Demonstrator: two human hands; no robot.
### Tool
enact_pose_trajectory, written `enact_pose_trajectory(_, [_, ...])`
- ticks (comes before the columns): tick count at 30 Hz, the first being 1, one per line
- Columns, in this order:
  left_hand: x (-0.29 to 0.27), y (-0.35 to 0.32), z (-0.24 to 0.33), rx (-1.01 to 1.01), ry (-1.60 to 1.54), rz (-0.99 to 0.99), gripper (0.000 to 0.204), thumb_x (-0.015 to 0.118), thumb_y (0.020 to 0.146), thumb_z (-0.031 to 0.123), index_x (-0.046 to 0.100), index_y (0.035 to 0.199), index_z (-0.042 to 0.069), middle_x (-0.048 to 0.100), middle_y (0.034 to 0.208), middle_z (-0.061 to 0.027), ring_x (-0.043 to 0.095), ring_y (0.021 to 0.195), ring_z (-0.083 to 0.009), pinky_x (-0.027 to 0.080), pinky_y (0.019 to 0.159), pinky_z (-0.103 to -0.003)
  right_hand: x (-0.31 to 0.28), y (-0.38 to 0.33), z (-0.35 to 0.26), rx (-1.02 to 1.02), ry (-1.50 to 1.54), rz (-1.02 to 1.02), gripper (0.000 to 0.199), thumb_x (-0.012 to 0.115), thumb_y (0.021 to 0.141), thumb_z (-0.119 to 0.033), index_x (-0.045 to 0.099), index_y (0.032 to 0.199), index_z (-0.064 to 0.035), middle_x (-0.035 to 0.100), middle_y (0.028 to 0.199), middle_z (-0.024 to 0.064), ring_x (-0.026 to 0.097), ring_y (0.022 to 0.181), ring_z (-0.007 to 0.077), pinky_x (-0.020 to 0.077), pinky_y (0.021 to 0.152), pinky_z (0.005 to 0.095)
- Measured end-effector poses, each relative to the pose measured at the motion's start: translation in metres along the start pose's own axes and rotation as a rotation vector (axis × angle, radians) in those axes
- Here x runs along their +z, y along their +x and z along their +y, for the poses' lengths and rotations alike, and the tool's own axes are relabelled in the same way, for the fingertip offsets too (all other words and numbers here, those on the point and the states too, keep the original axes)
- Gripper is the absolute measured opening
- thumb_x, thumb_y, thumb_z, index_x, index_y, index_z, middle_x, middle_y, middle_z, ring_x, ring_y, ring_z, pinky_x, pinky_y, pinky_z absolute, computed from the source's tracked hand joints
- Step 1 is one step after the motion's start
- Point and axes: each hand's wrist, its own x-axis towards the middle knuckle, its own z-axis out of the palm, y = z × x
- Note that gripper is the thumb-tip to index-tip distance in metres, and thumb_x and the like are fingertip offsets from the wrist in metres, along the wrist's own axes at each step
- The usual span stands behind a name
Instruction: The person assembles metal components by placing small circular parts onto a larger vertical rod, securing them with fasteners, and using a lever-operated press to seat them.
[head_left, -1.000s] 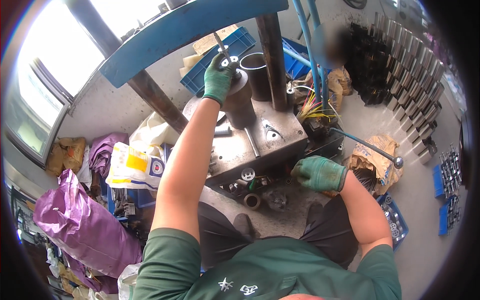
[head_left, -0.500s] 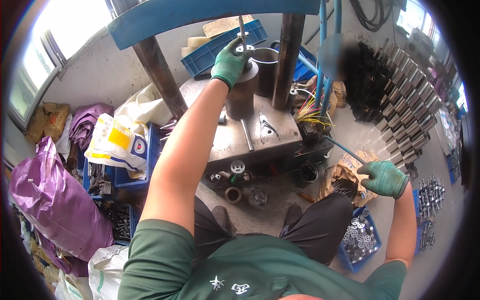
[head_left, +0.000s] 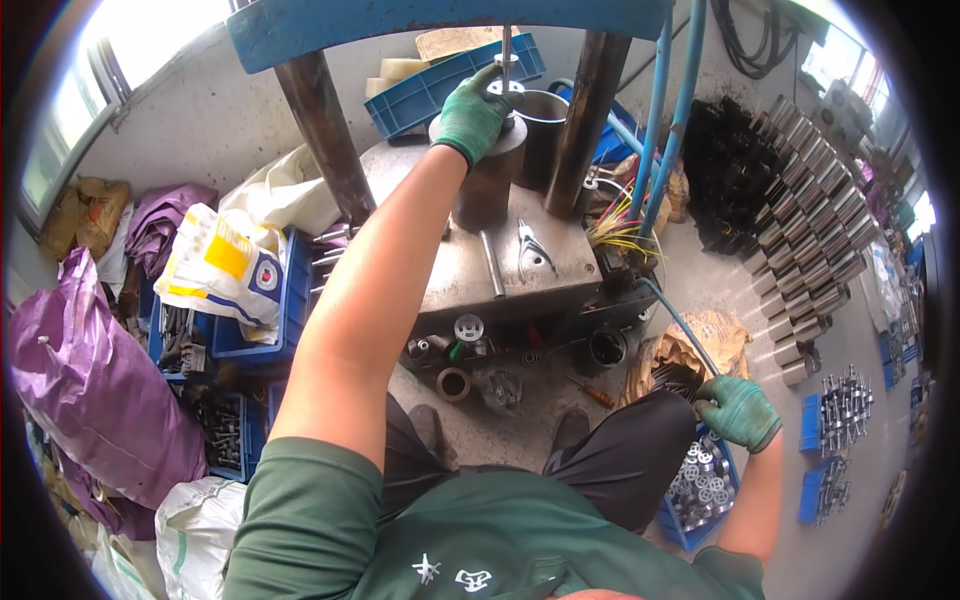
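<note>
My left hand [head_left: 472,118], in a green glove, reaches up to the press and closes around a silver slotted disc [head_left: 506,87] on an upright metal rod [head_left: 507,45]. Both stand over a thick steel cylinder [head_left: 487,190] on the press bed; my fingers partly hide the disc. Low on the right, my gloved right hand [head_left: 740,413] grips the end of a thin blue-grey lever [head_left: 682,325], which slopes down from beside the press. Pliers [head_left: 534,248] and a short steel bar [head_left: 493,264] lie on the bed [head_left: 455,270].
A blue crossbeam [head_left: 450,25] and two steel columns [head_left: 590,120] frame the work. A blue bin of silver discs [head_left: 702,480] sits by my right knee. Stacked steel tubes [head_left: 815,240] stand at right; a purple sack [head_left: 95,375] and blue crates [head_left: 290,290] at left.
My right hand has swung the lever down and toward me. My left hand stays at the disc and rod. The whole view has shifted slightly.
</note>
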Motion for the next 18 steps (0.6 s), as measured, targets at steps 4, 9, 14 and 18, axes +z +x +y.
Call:
enact_pose_trajectory(4, [0.004,0.001,-0.001,0.001,-0.058,0.02,0.063,0.086,0.092,0.019,0.062,0.15,0.017,0.072,0.087,-0.0039,0.068,0.071,-0.0114,0.059,0.071,-0.029,-0.022,0.007,0.003,-0.124,-0.068,-0.026,0.031,0.065,0.089,-0.024,0.078,0.106,-0.002,0.076,0.107,0.0202,0.073,0.098,0.0396,0.0582,0.089,0.0463])
enact_pose_trajectory(9, [0.002,-0.001,0.002,-0.045,-0.107,0.012,0.065,0.085,0.091,0.015,0.061,0.152,0.017,0.071,0.083,-0.0038,0.065,0.068,-0.0108,0.057,0.067,-0.028,-0.03,0.016,0.006,-0.1,-0.032,0.044,0.036,0.066,0.088,-0.024,0.078,0.114,-0.0025,0.076,0.111,0.0208,0.073,0.1,0.0388,0.0581,0.091,0.0457])
enact_pose_trajectory(14, [0.002,0.001,-0.001,-0.021,-0.088,0.019,0.062,0.083,0.093,0.015,0.062,0.151,0.017,0.072,0.083,-0.0049,0.067,0.069,-0.0109,0.058,0.068,-0.027,-0.014,0.009,0.004,-0.055,-0.048,-0.133,0.033,0.067,0.09,-0.027,0.078,0.11,-0.0029,0.076,0.105,0.0218,0.073,0.098,0.0391,0.0584,0.09,0.046])
enact_pose_trajectory(18, [0.003,0.001,-0.001,-0.079,-0.148,-0.017,0.063,0.085,0.092,0.021,0.062,0.151,0.017,0.073,0.085,-0.0045,0.067,0.072,-0.0107,0.058,0.072,-0.028,-0.015,0.011,0.023,-0.099,-0.014,0.032,0.035,0.065,0.09,-0.026,0.077,0.113,-0.002,0.076,0.109,0.0221,0.073,0.1,0.039,0.058,0.092,0.0459])
